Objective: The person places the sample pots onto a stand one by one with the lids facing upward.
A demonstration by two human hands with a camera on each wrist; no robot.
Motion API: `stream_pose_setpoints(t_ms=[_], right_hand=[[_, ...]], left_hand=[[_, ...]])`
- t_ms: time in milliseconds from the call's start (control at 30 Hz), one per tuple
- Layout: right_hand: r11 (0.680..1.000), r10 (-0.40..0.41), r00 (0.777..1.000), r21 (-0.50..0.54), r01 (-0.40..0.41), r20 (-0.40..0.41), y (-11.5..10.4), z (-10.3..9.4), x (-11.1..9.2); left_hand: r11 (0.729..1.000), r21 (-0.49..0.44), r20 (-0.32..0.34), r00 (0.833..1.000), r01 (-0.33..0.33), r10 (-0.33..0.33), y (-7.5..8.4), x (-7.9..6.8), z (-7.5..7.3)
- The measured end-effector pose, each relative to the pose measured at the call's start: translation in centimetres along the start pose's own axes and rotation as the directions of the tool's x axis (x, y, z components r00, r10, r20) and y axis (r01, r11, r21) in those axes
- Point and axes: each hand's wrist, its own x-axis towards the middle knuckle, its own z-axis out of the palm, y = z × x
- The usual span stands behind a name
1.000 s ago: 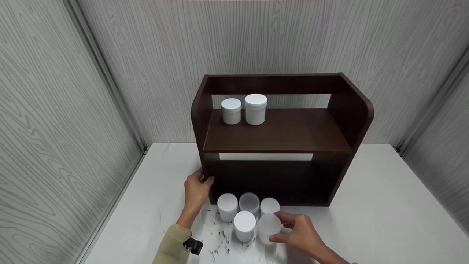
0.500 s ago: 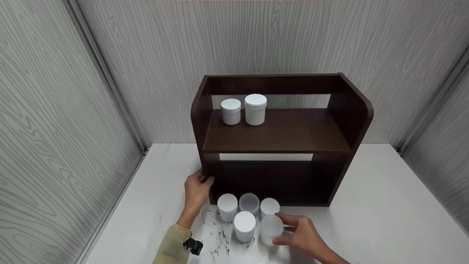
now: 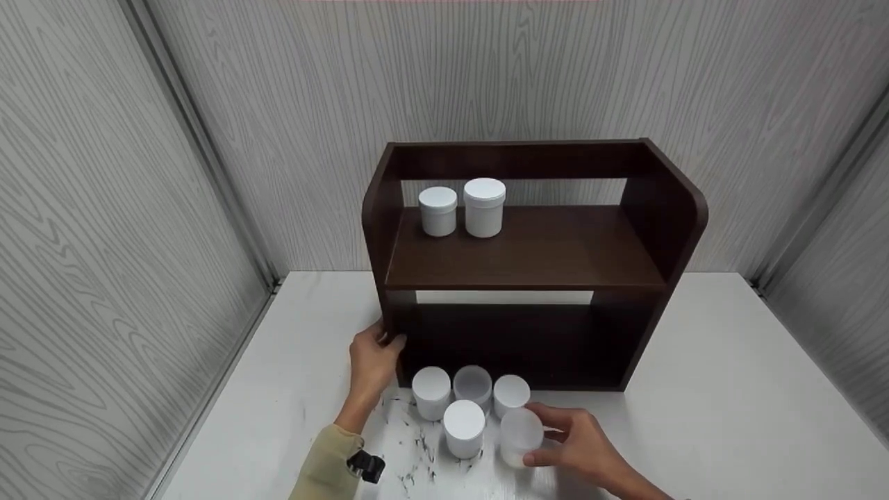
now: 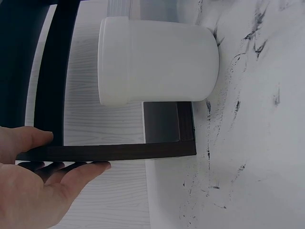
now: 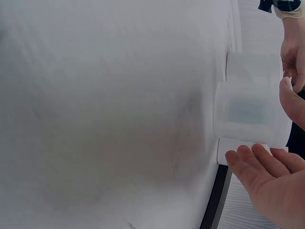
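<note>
I see the left hand (image 3: pixel 371 362) pinching the shelf (image 3: pixel 555 251) and the right hand (image 3: pixel 582 444), fingers curled, grasping a frosted jar (image 3: pixel 519 432).

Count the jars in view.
7: shorter jar and taller jar on the upper shelf; on the table, left jar, middle jar, right jar behind a front jar, plus held jar in the right hand. More may be hidden.

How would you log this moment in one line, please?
left grip: holds rack side panel | right grip: holds translucent jar | upper shelf: shorter jar, taller jar
</note>
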Motion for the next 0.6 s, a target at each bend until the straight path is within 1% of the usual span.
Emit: stream_pose_setpoints(t_ms=[333, 600], right_hand=[[1.0, -0.012, 1.0, 0.028, 0.012, 0.013, 0.32, -0.25, 0.15], [0.993, 0.026, 0.998, 0.115, -0.032, 0.05, 0.43, -0.15, 0.03]], left_hand=[[1.0, 0.001, -0.004, 1.0, 0.005, -0.005, 0.03, 0.07, 0.01], [1.0, -0.001, 0.01, 1.0, 0.0, 0.0, -0.02, 0.0, -0.08]])
